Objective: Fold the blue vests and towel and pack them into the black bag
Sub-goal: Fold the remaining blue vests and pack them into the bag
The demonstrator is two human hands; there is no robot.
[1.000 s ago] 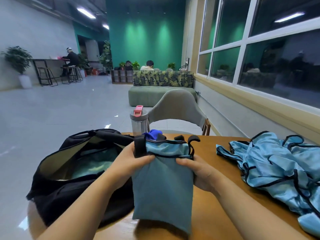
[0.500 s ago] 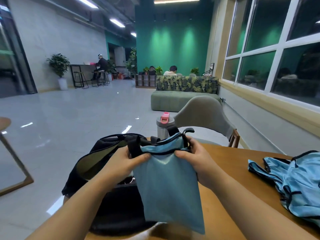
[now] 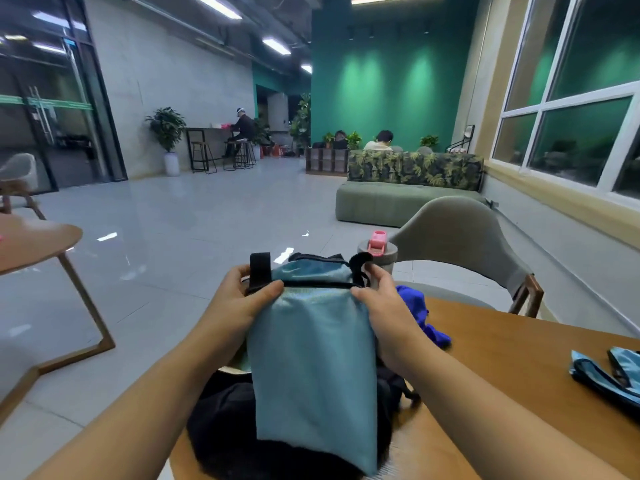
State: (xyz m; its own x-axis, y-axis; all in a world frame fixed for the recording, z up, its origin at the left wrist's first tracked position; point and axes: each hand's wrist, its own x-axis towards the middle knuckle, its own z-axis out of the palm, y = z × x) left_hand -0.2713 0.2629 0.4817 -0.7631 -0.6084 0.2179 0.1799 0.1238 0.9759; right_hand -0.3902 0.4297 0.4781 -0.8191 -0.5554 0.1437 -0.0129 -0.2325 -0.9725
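A folded light-blue vest (image 3: pixel 311 368) with black trim hangs upright in front of me. My left hand (image 3: pixel 242 299) grips its top left corner and my right hand (image 3: pixel 384 306) grips its top right corner. The black bag (image 3: pixel 225 424) lies under and behind the vest on the wooden table (image 3: pixel 502 362), mostly hidden by it. A bright blue towel (image 3: pixel 420 315) lies crumpled just right of my right hand. More light-blue vests (image 3: pixel 609 375) lie at the table's right edge, cut off by the frame.
A grey bottle with a pink cap (image 3: pixel 379 249) stands behind the vest. A grey chair (image 3: pixel 457 244) sits at the table's far side. Another wooden table (image 3: pixel 31 240) stands at the left over tiled floor.
Both hands have lifted the folded vest higher and over the bag. The view has swung left, so the vest pile has slid to the right edge and the blue towel shows again.
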